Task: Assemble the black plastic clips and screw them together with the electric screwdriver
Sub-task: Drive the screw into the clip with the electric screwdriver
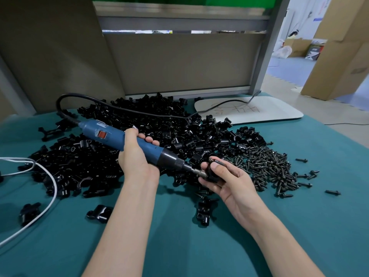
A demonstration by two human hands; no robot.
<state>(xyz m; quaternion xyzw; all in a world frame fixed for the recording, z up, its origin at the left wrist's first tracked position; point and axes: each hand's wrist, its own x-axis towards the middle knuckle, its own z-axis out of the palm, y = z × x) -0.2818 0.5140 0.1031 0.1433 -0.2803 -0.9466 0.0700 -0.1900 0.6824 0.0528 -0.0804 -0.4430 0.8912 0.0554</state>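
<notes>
The blue electric screwdriver [119, 139] is gripped round its barrel by the left hand [135, 156]. Its bit is set against a small black plastic clip [210, 175] pinched in the right hand [229, 182], just above the teal-covered surface [299, 226], beside heaps of loose black clips [159, 126] and dark screws [269, 166].

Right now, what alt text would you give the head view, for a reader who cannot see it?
The left hand grips a blue screwdriver whose bit reaches a black clip held in the right hand. Behind them on the green table lie a clip pile and, to the right, a screw heap.
</notes>
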